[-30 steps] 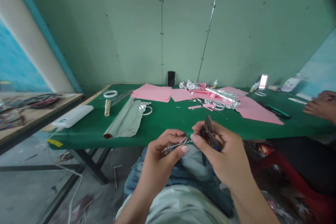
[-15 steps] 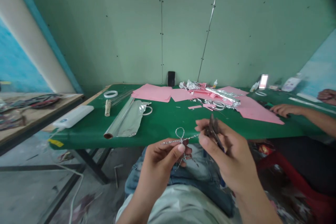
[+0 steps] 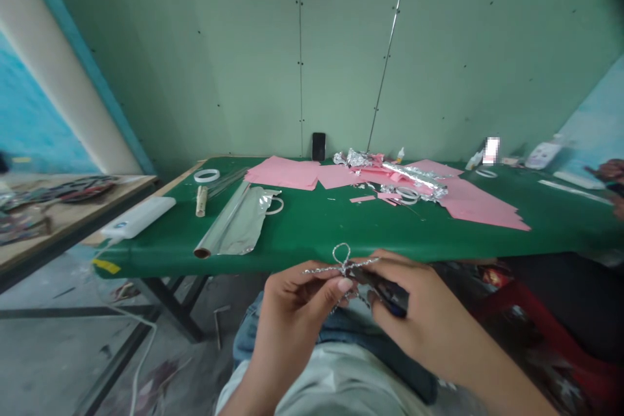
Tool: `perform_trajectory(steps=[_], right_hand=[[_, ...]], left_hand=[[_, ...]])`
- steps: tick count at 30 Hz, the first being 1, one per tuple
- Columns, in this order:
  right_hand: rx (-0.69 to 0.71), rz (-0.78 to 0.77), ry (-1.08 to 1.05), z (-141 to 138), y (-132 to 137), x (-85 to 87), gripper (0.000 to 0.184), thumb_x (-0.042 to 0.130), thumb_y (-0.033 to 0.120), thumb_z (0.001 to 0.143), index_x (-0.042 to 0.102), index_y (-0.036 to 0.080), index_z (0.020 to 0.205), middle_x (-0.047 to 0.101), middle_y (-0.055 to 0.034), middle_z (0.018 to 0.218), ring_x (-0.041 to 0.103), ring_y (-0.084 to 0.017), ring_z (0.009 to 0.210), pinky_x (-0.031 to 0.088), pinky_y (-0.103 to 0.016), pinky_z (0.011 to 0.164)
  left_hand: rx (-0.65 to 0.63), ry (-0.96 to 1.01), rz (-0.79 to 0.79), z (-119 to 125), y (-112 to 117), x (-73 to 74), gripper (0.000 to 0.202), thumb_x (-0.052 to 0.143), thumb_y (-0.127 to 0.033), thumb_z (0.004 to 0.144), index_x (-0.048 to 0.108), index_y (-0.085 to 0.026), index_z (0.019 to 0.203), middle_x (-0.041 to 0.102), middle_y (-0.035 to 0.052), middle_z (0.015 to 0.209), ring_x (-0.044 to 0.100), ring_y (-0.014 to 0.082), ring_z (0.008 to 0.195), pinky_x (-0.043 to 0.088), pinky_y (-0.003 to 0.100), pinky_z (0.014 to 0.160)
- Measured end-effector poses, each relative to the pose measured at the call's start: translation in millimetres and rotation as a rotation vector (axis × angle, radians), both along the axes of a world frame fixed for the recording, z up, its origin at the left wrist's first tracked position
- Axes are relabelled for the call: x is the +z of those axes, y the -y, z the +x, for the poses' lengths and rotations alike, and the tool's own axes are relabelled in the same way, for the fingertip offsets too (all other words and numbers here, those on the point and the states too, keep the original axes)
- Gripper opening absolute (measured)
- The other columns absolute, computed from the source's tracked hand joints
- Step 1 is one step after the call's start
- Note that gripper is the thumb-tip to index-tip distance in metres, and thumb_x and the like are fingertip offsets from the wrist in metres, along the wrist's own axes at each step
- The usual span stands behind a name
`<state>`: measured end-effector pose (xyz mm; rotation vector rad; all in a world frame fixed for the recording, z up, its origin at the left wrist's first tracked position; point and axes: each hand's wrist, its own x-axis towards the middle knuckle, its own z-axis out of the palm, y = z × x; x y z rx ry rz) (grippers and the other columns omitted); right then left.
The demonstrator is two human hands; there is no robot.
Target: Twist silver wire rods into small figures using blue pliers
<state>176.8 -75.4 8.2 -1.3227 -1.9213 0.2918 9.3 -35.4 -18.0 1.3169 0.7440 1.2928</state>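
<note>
A twisted foil wire figure [image 3: 342,261] is pinched at its crossing between thumb and fingers of the left hand [image 3: 292,315], lower centre of frame, its loop kept upright and clear. Dark scissors [image 3: 385,289] are gripped in the curled right hand [image 3: 424,322], close against the wire, over a denim-clad lap [image 3: 246,344], below the green table [image 3: 341,234].

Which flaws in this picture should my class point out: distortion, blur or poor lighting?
Head view: the wide lens slants the wall seams and stretches the green table; light is soft and flat, with faint shadows; the right hand and dark tool look slightly soft; the top right corner darkens; a pixelated patch hides something.
</note>
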Motion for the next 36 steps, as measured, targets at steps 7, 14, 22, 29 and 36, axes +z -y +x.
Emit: perform_trajectory(steps=[7, 14, 22, 29, 36], right_hand=[[-0.02, 0.023, 0.047, -2, 5, -0.8, 0.04, 0.056, 0.008, 0.077, 0.067, 0.025, 0.111, 0.069, -0.0034, 0.101, 0.064, -0.02, 0.101, 0.054, -0.036, 0.091], [-0.049, 0.196, 0.123, -1, 4, -3.2, 0.037, 0.053, 0.008, 0.076, 0.069, 0.022, 0.106, 0.07, -0.0047, 0.098, 0.068, -0.019, 0.092, 0.058, -0.031, 0.081], [-0.067, 0.29, 0.154, -2, -1, -9.6, 0.039, 0.05, 0.008, 0.077, 0.07, 0.021, 0.107, 0.073, -0.0064, 0.096, 0.072, -0.018, 0.078, 0.06, -0.027, 0.066], [-0.094, 0.345, 0.18, -6, -2, -13.6, 0.038, 0.05, 0.009, 0.08, 0.069, 0.02, 0.111, 0.073, -0.0073, 0.095, 0.072, -0.02, 0.078, 0.061, -0.03, 0.067], [-0.122, 0.287, 0.178, 4, -5, -9.9, 0.039, 0.053, 0.008, 0.081, 0.065, 0.021, 0.115, 0.067, -0.007, 0.099, 0.066, -0.021, 0.09, 0.058, -0.036, 0.078]], left_hand=[[0.026, -0.177, 0.191, -4, 3, 4.9, 0.014, 0.074, -0.028, 0.081, 0.075, -0.018, 0.071, 0.068, 0.0016, 0.065, 0.059, 0.0137, 0.061, 0.046, 0.02, 0.056], [-0.006, -0.242, 0.204, -5, 6, 9.4, 0.018, 0.071, -0.026, 0.083, 0.07, -0.018, 0.066, 0.064, 0.0006, 0.062, 0.055, 0.013, 0.058, 0.042, 0.021, 0.054], [0.054, -0.223, 0.202, -3, 9, 11.3, 0.015, 0.071, -0.022, 0.08, 0.071, -0.019, 0.065, 0.063, 0.001, 0.059, 0.056, 0.0145, 0.056, 0.043, 0.022, 0.053], [0.108, -0.129, 0.152, 0, 10, 6.4, 0.015, 0.076, -0.024, 0.076, 0.072, -0.019, 0.063, 0.065, 0.0018, 0.06, 0.057, 0.0141, 0.055, 0.046, 0.022, 0.052], [-0.071, 0.115, -0.154, 0, 0, 3.1, 0.018, 0.083, -0.032, 0.069, 0.074, -0.017, 0.074, 0.071, 0.0024, 0.068, 0.067, 0.016, 0.056, 0.058, 0.024, 0.049]])
